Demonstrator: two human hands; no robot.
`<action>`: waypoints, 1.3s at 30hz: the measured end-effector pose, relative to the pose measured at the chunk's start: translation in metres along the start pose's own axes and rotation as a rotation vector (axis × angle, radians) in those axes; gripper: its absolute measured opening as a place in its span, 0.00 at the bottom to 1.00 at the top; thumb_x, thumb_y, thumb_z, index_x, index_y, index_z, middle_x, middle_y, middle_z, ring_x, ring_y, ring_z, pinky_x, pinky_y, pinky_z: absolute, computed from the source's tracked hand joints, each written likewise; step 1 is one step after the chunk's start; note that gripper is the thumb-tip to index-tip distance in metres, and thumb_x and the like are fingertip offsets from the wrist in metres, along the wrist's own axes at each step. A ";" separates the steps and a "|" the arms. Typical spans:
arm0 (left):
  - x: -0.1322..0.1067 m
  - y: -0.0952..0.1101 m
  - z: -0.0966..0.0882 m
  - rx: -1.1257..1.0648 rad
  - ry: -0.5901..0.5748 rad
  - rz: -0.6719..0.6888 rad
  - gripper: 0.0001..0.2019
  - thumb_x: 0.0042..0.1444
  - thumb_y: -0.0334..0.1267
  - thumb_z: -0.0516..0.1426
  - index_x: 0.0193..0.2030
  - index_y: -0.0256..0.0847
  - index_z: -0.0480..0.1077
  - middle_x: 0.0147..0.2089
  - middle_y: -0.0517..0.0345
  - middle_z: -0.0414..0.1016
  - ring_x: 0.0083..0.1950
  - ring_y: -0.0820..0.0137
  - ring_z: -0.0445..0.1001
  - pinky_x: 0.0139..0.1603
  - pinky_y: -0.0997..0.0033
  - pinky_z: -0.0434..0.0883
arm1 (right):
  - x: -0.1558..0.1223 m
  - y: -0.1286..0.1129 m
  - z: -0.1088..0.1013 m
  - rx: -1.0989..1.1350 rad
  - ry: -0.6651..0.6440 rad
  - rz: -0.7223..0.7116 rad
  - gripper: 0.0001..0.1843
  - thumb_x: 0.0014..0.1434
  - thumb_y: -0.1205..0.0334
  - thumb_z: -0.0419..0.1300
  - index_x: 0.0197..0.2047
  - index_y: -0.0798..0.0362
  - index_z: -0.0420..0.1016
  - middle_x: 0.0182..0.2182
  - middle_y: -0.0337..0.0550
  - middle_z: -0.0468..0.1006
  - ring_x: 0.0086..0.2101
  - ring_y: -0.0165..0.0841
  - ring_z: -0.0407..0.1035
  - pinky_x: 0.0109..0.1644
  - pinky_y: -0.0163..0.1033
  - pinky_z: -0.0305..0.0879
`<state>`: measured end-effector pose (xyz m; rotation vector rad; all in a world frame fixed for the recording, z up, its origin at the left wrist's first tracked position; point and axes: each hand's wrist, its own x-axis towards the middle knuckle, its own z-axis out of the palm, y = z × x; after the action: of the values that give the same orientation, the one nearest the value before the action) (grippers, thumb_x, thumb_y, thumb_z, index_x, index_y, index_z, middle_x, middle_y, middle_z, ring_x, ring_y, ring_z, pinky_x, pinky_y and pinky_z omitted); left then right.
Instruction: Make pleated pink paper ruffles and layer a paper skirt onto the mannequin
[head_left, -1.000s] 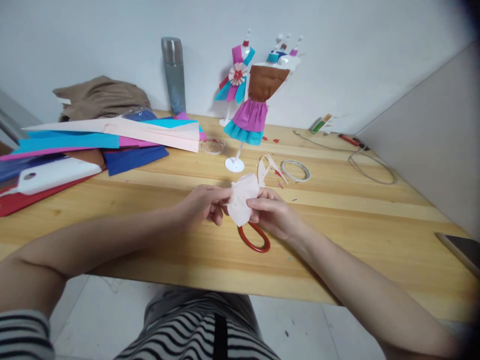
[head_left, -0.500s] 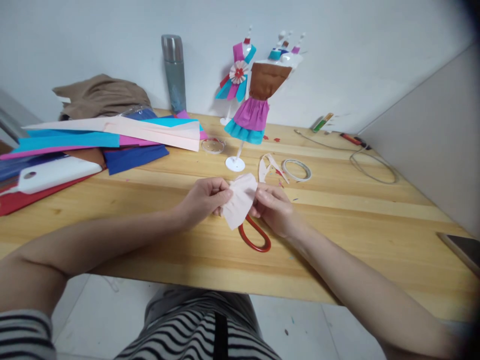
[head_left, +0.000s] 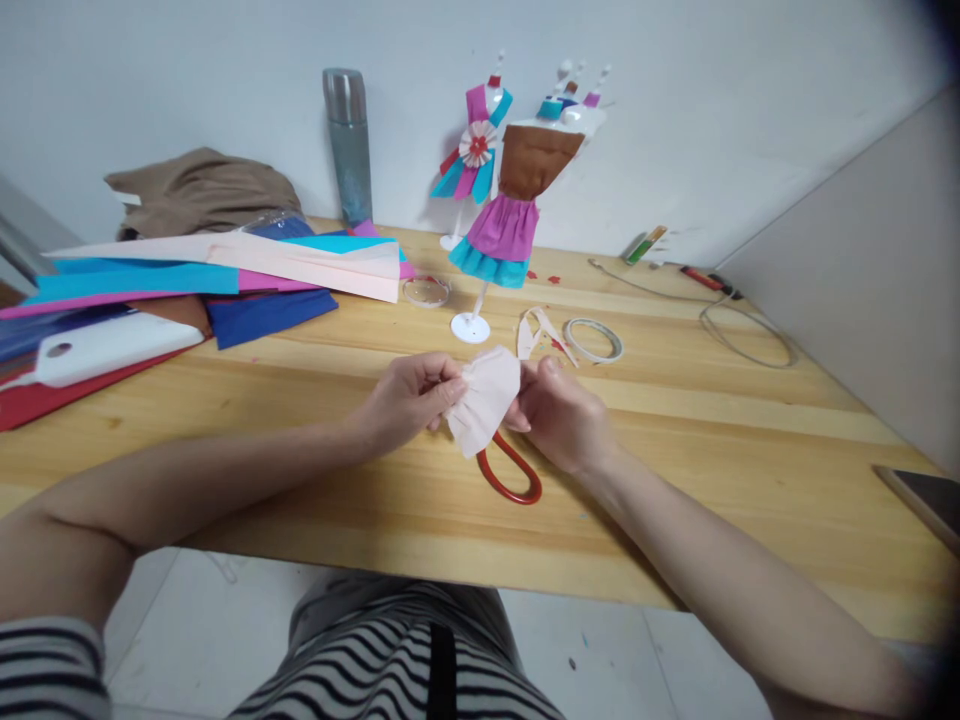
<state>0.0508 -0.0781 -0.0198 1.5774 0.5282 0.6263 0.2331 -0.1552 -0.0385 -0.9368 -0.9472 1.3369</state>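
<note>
Your left hand [head_left: 403, 402] is pinching the pink paper [head_left: 489, 398] between its fingers at the gathered side, above the desk [head_left: 315, 510]; your right hand [head_left: 568, 412] is sitting by its other edge, fingers bent, and whether they are gripping is staying unclear. Gathering is seemingly partway done: folds are fanning out, yet only your fingers are visibly holding them, so fixing them is apparently waiting.
</note>
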 end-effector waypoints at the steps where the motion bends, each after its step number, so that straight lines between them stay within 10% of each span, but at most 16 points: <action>1: 0.000 0.001 0.000 -0.005 0.015 0.009 0.11 0.55 0.40 0.58 0.26 0.38 0.64 0.17 0.68 0.63 0.19 0.81 0.60 0.22 0.80 0.58 | -0.001 0.001 0.000 -0.036 -0.026 -0.011 0.27 0.51 0.35 0.63 0.25 0.54 0.74 0.18 0.37 0.69 0.17 0.25 0.56 0.20 0.35 0.44; 13: 0.000 0.008 0.000 -0.077 0.080 -0.175 0.09 0.58 0.35 0.57 0.27 0.36 0.67 0.10 0.69 0.60 0.12 0.83 0.55 0.16 0.82 0.51 | -0.007 0.004 0.007 -0.392 -0.061 -0.067 0.19 0.51 0.48 0.70 0.24 0.53 0.70 0.19 0.32 0.65 0.21 0.24 0.55 0.24 0.34 0.49; 19: 0.002 0.013 -0.001 -0.106 0.065 -0.293 0.09 0.61 0.31 0.54 0.29 0.35 0.68 0.15 0.59 0.72 0.15 0.77 0.68 0.17 0.82 0.63 | -0.006 0.004 0.005 -0.495 -0.061 -0.079 0.19 0.54 0.48 0.66 0.25 0.53 0.68 0.20 0.32 0.63 0.22 0.25 0.54 0.25 0.35 0.50; 28: 0.008 0.014 -0.006 -0.109 0.044 -0.309 0.08 0.60 0.28 0.57 0.29 0.35 0.68 0.11 0.64 0.69 0.11 0.78 0.65 0.14 0.85 0.59 | -0.007 -0.003 0.006 -0.960 0.004 -0.328 0.16 0.58 0.60 0.60 0.21 0.51 0.62 0.18 0.34 0.63 0.21 0.26 0.54 0.26 0.35 0.49; 39: 0.007 0.008 -0.001 -0.201 0.079 -0.300 0.09 0.60 0.26 0.58 0.28 0.32 0.69 0.20 0.56 0.77 0.20 0.75 0.76 0.24 0.81 0.72 | -0.006 0.003 -0.003 -0.348 -0.074 -0.035 0.24 0.57 0.41 0.63 0.23 0.54 0.73 0.16 0.35 0.67 0.18 0.25 0.55 0.24 0.35 0.47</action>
<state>0.0551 -0.0737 -0.0113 1.2578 0.7228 0.4967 0.2346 -0.1607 -0.0424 -1.1326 -1.2746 1.2043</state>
